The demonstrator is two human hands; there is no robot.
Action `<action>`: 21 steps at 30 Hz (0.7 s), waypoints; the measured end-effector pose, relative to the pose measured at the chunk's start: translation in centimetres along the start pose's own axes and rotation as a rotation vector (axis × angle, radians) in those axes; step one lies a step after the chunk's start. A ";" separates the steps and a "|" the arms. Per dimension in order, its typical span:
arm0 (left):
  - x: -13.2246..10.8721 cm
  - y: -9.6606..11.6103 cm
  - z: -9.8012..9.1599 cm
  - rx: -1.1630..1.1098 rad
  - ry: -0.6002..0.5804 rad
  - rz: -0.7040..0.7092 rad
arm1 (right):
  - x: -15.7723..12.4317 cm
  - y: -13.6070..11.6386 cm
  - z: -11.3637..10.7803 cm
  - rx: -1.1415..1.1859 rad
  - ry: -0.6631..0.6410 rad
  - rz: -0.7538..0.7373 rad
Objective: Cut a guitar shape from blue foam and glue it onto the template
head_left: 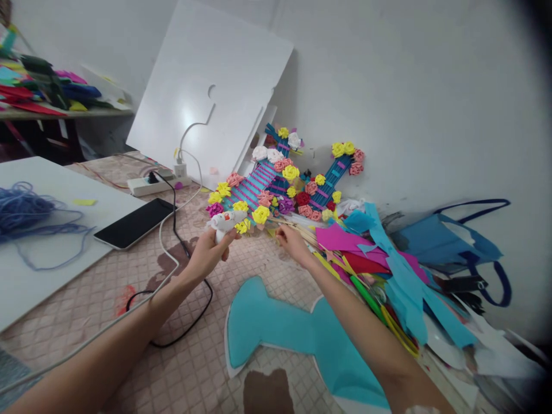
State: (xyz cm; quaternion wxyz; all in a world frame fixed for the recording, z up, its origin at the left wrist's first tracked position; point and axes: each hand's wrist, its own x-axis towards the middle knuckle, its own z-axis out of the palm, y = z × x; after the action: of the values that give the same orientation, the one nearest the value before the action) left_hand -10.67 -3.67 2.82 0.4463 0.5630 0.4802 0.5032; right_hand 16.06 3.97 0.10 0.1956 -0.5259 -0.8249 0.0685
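My left hand (210,250) is wrapped round a white glue gun (226,221), whose nozzle points right toward yellow paper flowers. My right hand (291,241) has its fingers pinched together beside thin wooden sticks (304,231); what it holds, if anything, is too small to make out. Just beyond both hands stands a striped blue and purple craft piece (254,185) edged with yellow, pink and white paper flowers. A similar flowered piece (331,183) leans against the wall. Below my hands a turquoise cut-out shape (287,325) lies on the tiled-pattern cloth, partly under my right forearm.
A tablet (134,223), a power strip (157,183) and loose cables lie at the left, near blue yarn (26,210) on a white board. Coloured paper scraps (403,293) and a blue bag (448,238) fill the right. A white panel (211,80) leans behind.
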 end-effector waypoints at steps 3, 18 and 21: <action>0.0 -0.2 0.0 0.011 -0.020 0.008 | -1.4 2.1 -2.5 0.005 0.073 0.035; 0.3 -0.4 -0.1 0.018 0.013 -0.006 | -0.8 -2.6 0.6 -0.065 -0.077 -0.296; 0.4 -0.2 -0.3 0.017 0.025 -0.028 | 0.4 -4.4 2.3 -0.123 -0.129 -0.339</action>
State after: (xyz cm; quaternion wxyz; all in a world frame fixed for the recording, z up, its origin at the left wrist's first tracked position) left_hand -10.94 -3.26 2.71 0.4423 0.5537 0.4979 0.4999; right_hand 11.25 2.63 -0.52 0.1188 -0.3850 -0.9151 0.0176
